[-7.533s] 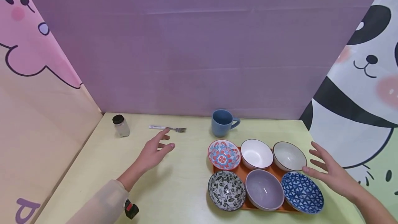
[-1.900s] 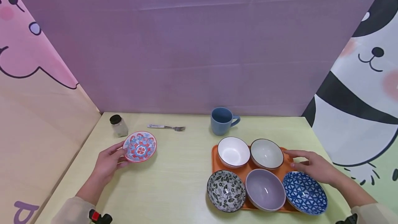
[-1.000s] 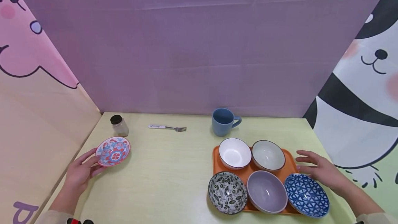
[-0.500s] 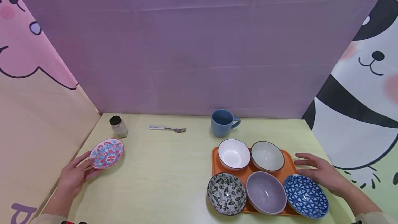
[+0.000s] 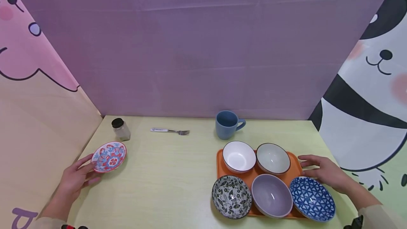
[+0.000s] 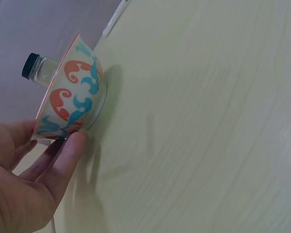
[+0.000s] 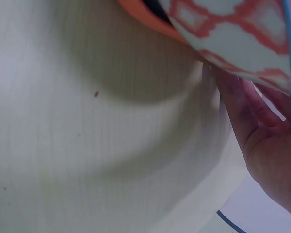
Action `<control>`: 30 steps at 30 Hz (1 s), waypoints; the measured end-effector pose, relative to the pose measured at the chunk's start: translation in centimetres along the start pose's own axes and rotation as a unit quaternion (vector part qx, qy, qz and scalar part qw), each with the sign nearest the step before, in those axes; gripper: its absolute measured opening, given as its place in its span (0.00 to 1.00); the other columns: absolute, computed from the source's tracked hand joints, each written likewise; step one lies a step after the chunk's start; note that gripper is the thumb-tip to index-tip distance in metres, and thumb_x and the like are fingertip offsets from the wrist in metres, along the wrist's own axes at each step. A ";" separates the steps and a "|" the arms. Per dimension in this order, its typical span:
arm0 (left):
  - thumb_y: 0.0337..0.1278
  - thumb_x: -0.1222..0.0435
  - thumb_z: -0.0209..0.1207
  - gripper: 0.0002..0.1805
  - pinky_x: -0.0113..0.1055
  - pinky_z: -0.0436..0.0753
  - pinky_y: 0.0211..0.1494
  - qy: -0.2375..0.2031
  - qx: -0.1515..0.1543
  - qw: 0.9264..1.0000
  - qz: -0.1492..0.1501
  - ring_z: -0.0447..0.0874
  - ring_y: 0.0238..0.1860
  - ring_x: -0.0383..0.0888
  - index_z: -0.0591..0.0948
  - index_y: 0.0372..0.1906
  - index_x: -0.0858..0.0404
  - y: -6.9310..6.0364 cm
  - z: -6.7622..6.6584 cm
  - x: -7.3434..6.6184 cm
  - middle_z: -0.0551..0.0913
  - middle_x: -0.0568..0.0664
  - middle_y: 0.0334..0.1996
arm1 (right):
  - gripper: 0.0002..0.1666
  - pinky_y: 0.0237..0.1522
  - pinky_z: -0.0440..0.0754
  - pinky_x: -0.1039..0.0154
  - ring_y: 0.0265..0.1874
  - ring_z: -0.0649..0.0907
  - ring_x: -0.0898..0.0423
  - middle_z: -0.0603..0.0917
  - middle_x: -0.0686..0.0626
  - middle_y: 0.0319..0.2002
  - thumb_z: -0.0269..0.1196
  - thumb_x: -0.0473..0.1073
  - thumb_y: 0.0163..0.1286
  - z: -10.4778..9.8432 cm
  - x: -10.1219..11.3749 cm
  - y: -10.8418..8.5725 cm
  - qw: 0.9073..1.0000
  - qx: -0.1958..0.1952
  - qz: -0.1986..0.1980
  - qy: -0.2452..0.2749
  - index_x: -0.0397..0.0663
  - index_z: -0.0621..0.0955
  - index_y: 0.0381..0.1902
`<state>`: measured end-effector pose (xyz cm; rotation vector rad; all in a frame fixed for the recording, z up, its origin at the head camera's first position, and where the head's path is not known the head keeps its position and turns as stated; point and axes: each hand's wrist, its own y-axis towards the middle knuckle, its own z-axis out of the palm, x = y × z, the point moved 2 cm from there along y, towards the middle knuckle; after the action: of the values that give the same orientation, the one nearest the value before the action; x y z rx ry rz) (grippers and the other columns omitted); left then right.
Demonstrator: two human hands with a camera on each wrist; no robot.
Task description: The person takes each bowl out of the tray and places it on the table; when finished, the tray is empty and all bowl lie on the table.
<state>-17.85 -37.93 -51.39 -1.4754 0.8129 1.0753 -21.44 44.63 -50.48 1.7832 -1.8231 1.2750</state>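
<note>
In the head view my left hand [image 5: 72, 179] is at the left rim of a red-and-blue patterned bowl [image 5: 109, 157], thumb over the rim. The left wrist view shows the bowl [image 6: 70, 94] upright on the table, with fingers [image 6: 63, 158] beside its lower wall. My right hand [image 5: 327, 172] has its fingers extended at the right side of an orange tray [image 5: 295, 165], close to a blue triangle-patterned bowl [image 5: 312, 199]. In the right wrist view this bowl's red-and-white outside [image 7: 233, 29] partly hides the fingertips; contact is unclear.
On the tray stand a white bowl [image 5: 239, 156], a grey-white bowl [image 5: 273, 158], a purple bowl [image 5: 271, 196] and a black floral bowl [image 5: 231, 197]. A blue mug [image 5: 226, 125], a fork [image 5: 170, 131] and a black-lidded jar [image 5: 121, 129] stand or lie at the back.
The patterned bowl has gone from the tray to the table's left side with my left hand. The white and grey-white bowls have shifted left. Lately my right hand has moved slightly towards the tray.
</note>
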 end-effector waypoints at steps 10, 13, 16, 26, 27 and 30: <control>0.78 0.61 0.53 0.36 0.38 0.91 0.43 0.139 0.011 0.989 0.047 0.89 0.36 0.35 0.54 0.77 0.77 0.0 -0.3 -1.1 0.86 0.33 0.34 | 0.36 0.44 0.91 0.55 0.49 0.84 0.47 0.79 0.31 0.57 0.62 0.32 0.70 0.0 0.5 0.3 1.000 0.001 0.000 -0.019 0.30 0.65 0.74; 0.79 0.59 0.51 0.35 0.34 0.91 0.44 0.191 -0.003 0.980 0.054 0.86 0.36 0.29 0.56 0.76 0.78 0.0 -0.4 -1.7 0.87 0.38 0.38 | 0.36 0.45 0.91 0.54 0.49 0.84 0.47 0.79 0.32 0.57 0.62 0.31 0.70 0.0 0.6 0.5 1.000 -0.006 0.001 -0.028 0.31 0.65 0.73; 0.79 0.55 0.50 0.35 0.29 0.88 0.44 0.243 -0.036 0.967 0.070 0.84 0.40 0.27 0.60 0.75 0.77 -0.2 -0.4 -2.4 0.87 0.50 0.47 | 0.36 0.45 0.91 0.53 0.49 0.83 0.46 0.80 0.32 0.56 0.62 0.30 0.70 0.0 0.9 0.6 0.999 -0.010 -0.006 -0.039 0.31 0.66 0.73; 0.75 0.48 0.53 0.30 0.26 0.78 0.50 0.202 -0.182 0.957 0.097 0.77 0.55 0.39 0.74 0.71 0.62 -1.7 2.0 -6.5 0.83 0.29 0.44 | 0.36 0.43 0.91 0.56 0.46 0.83 0.48 0.80 0.34 0.54 0.63 0.29 0.67 0.1 1.0 0.6 0.999 -0.014 0.001 -0.041 0.30 0.66 0.72; 0.75 0.49 0.53 0.28 0.21 0.78 0.45 0.190 -0.181 0.959 0.109 0.77 0.50 0.34 0.76 0.70 0.61 -1.9 2.5 -6.8 0.79 0.23 0.39 | 0.37 0.43 0.91 0.56 0.46 0.83 0.48 0.80 0.34 0.53 0.64 0.29 0.67 0.1 1.0 0.6 0.999 -0.015 0.002 -0.042 0.30 0.67 0.72; 0.75 0.55 0.55 0.23 0.20 0.83 0.41 0.130 -0.133 0.973 0.140 0.80 0.40 0.25 0.76 0.67 0.59 -2.5 4.7 -7.4 0.79 0.22 0.36 | 0.37 0.44 0.91 0.55 0.46 0.83 0.48 0.81 0.34 0.53 0.64 0.29 0.66 0.3 1.0 0.6 0.999 -0.017 0.006 -0.046 0.30 0.67 0.71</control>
<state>-19.12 -33.34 -43.58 -1.7906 1.1208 1.2539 -22.07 43.67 -50.09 1.8453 -1.8949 1.1771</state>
